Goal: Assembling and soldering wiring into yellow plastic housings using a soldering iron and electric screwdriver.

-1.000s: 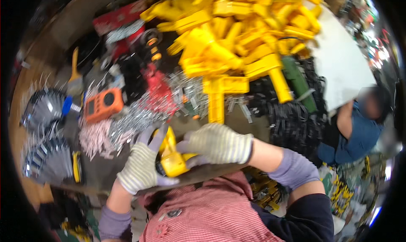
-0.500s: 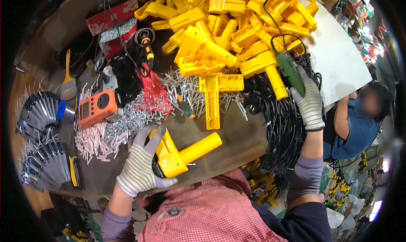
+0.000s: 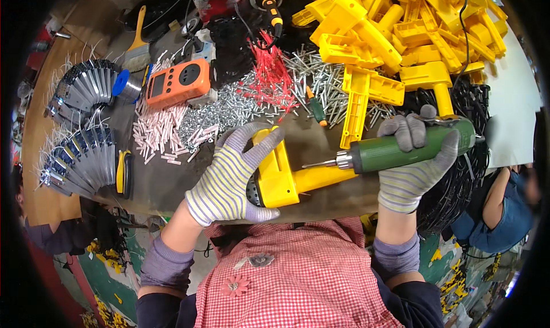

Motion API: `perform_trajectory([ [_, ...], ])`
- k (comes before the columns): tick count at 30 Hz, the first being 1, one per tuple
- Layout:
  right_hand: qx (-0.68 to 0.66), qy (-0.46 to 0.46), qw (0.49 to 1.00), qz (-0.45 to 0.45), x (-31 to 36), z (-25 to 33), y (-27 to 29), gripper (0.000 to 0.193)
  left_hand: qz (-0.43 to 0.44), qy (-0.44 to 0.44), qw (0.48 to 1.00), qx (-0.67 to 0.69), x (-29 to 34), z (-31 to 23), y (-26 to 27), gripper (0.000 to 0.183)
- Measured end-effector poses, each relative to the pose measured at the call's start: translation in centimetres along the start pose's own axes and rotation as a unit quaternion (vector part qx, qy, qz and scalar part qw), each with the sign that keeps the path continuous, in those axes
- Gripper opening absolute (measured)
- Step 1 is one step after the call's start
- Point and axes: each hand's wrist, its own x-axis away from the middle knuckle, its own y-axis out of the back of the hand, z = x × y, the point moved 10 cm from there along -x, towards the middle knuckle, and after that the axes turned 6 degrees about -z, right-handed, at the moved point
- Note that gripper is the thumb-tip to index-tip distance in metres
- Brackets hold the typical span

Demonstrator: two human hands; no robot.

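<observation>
My left hand, in a striped knit glove, grips a T-shaped yellow plastic housing over the table. A black perforated round part shows at the housing's left end, beside my palm. My right hand, gloved the same way, is wrapped round a green electric screwdriver. The tool lies nearly level, its metal bit pointing left over the housing's handle. Whether the bit touches the plastic I cannot tell. Loose screws and a small green-and-orange screwdriver lie just beyond.
Yellow housings are heaped at the back right, above a black cable bundle. Pink sleeves, red wires and an orange meter lie at left. A co-worker is at far right.
My right hand has brought the green electric screwdriver from beside the cables toward the housing and turned it level. The left hand still holds the housing. The view has shifted.
</observation>
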Motion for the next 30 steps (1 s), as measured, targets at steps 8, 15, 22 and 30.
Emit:
perform_trajectory([
  [8,-0.053,-0.052,0.997,0.002,-0.1,-3.0,0.2,0.043,-0.003,0.005,1.000,0.005,0.3,0.4,0.2,0.110],
  [15,-0.103,-0.067,0.992,-0.007,0.2,-4.0,1.0,0.048,0.018,0.011,1.000,-0.010,0.6,0.6,-0.1,0.114],
  [22,-0.072,-0.044,0.996,0.018,0.1,-3.2,0.8,0.047,-0.102,0.032,0.993,-0.039,1.8,1.9,3.1,0.090],
  [30,-0.081,-0.050,0.995,0.023,-0.1,-3.5,0.6,0.048,0.011,0.103,0.978,-0.182,5.8,2.7,2.6,0.073],
])
